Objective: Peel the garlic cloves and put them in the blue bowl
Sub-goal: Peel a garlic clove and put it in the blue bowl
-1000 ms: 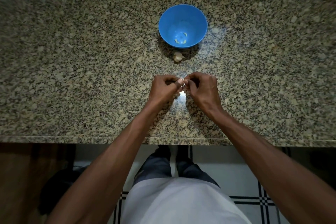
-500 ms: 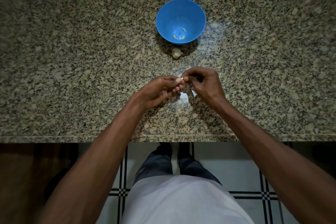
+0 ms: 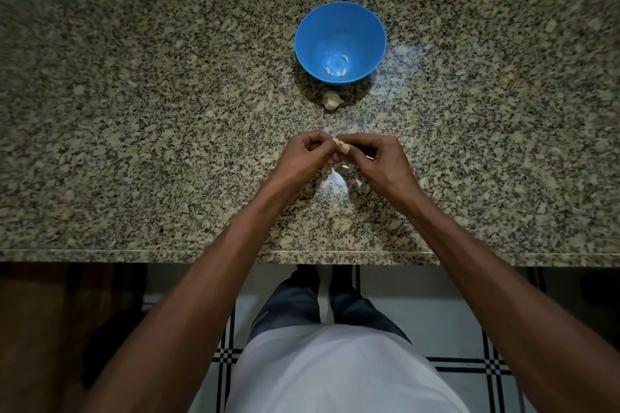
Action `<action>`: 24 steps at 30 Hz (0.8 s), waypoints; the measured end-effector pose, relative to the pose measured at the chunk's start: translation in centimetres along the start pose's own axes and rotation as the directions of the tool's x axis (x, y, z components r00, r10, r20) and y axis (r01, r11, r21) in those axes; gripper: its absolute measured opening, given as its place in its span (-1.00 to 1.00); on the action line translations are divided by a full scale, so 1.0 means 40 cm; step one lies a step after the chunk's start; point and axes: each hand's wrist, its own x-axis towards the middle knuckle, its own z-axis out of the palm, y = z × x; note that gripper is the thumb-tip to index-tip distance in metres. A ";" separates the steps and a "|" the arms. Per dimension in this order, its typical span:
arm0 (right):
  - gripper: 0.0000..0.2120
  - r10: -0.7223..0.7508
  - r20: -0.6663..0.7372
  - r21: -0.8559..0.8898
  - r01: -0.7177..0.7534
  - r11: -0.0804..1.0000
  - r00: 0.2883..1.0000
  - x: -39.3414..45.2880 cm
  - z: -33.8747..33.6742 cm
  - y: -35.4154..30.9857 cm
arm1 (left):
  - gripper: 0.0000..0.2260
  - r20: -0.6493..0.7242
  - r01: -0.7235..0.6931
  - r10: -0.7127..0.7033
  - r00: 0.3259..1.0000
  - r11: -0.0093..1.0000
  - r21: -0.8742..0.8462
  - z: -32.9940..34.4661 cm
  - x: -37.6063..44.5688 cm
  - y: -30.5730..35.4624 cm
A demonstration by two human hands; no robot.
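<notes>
Both hands, left hand (image 3: 303, 157) and right hand (image 3: 380, 161), are pinching a garlic clove (image 3: 343, 146) between fingertips; the blue bowl (image 3: 340, 23) is sitting at twelve o'clock, peeled cloves (image 3: 336, 68) inside.

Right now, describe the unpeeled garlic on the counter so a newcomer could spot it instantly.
Find the blue bowl on the granite counter. Just in front of it, on the person's side, lies the garlic piece. Unlike the small peeled cloves inside the bowl, it is larger, papery-skinned and sits on bare stone.
</notes>
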 end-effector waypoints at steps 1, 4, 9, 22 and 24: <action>-0.78 0.015 0.000 0.021 -0.015 1.000 1.000 -0.002 0.004 0.001 | -0.89 -0.019 -0.019 0.019 1.000 1.000 0.013 0.004 -0.001 -0.002; -0.81 0.064 -0.054 0.147 -0.056 0.988 0.996 -0.004 0.013 0.004 | -0.80 -0.052 -0.071 0.077 0.996 0.992 0.104 0.015 0.001 -0.010; -0.84 0.246 -0.068 0.433 -0.194 0.881 0.967 0.006 0.024 0.005 | -0.89 -0.191 -0.081 0.104 0.976 0.989 0.124 0.025 0.002 -0.012; -0.85 0.364 0.006 0.541 -0.309 0.782 0.931 0.002 0.005 0.001 | -0.89 -0.163 -0.248 0.289 0.943 0.941 0.231 0.022 -0.002 -0.014; -0.82 0.309 -0.043 0.407 -0.266 0.874 0.950 -0.001 0.002 0.007 | -0.93 -0.119 -0.308 0.369 0.922 0.884 0.352 0.019 0.003 -0.012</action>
